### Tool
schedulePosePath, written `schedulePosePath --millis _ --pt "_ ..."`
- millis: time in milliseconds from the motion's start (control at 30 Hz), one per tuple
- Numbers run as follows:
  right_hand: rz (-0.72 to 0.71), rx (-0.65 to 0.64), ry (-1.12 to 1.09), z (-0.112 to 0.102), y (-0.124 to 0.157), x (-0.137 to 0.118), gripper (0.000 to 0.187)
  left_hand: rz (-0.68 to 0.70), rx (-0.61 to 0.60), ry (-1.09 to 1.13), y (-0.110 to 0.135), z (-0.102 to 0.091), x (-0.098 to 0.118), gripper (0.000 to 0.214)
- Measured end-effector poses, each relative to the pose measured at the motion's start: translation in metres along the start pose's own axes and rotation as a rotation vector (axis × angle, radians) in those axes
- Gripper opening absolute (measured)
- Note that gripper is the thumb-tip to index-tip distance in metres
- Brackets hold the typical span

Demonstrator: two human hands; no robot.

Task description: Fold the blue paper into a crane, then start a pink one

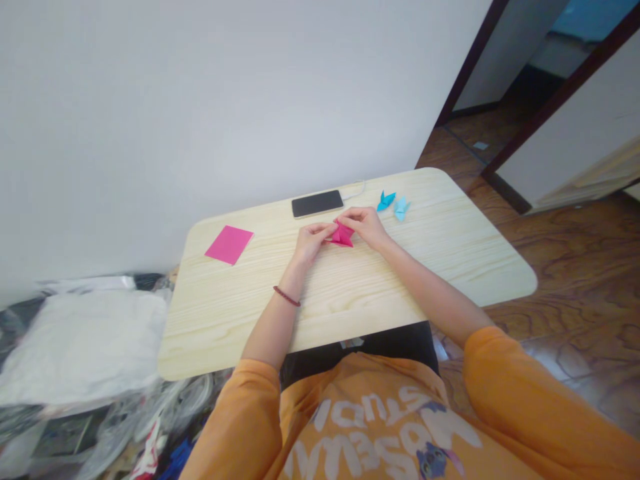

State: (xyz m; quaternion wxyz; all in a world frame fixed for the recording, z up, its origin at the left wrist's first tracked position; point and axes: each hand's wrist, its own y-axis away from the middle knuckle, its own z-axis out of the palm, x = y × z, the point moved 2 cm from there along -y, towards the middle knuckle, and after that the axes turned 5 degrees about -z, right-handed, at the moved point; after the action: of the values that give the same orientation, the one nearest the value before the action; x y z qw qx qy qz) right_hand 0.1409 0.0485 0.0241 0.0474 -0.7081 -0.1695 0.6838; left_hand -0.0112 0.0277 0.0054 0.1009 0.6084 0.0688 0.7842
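A partly folded piece of pink origami paper (343, 235) is held just above the middle of the table, between both hands. My left hand (314, 241) pinches its left side between thumb and fingers. With fingertips closed on its upper edge, my right hand (365, 223) grips the same paper from the right. Pointed flaps show at its lower right; the part under the fingertips is hidden. To the right of my right hand lie a darker blue folded paper figure (386, 201) and a light blue folded paper figure (401, 209).
The pale wooden table (240, 320) has rounded corners and stands against a white wall. A flat stack or sheet of pink square paper (229, 245) lies at its left. A phone (317, 204) with a white cable (356, 190) lies at the back. White bags (95, 340) are piled at the lower left.
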Motion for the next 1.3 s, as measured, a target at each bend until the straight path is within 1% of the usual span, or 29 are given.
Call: schedulePosePath --millis 167,400,667,800,967,1167,1300 --pt "0.014 -0.009 -0.003 0.0001 0.0003 -0.0009 0.016 0.011 0.012 -0.004 0.0016 0.0018 0.0015 0.030" --pt "0.072 0.003 -0.050 0.0021 0.0007 -0.0005 0.021 0.009 0.038 0.000 0.0033 0.0029 0.0025 0.029" --pt "0.104 -0.004 -0.078 0.0011 0.0008 -0.0014 0.020 0.003 0.020 0.001 0.0015 0.0019 0.0008 0.028" --pt "0.127 -0.002 -0.073 0.0026 0.0014 -0.0033 0.022 0.015 0.027 -0.034 0.0009 0.0005 -0.0006 0.027" --pt "0.137 -0.018 -0.086 0.0035 0.0018 -0.0052 0.028 0.034 0.024 -0.048 -0.0003 -0.0006 -0.0027 0.026" --pt "0.156 -0.011 -0.098 0.0033 0.0017 -0.0029 0.025 0.040 0.040 -0.062 0.0011 0.0006 -0.0009 0.025" --pt "0.135 -0.009 -0.092 0.0021 -0.0007 -0.0023 0.026 0.039 0.032 -0.079 0.0020 0.0014 -0.0003 0.030"
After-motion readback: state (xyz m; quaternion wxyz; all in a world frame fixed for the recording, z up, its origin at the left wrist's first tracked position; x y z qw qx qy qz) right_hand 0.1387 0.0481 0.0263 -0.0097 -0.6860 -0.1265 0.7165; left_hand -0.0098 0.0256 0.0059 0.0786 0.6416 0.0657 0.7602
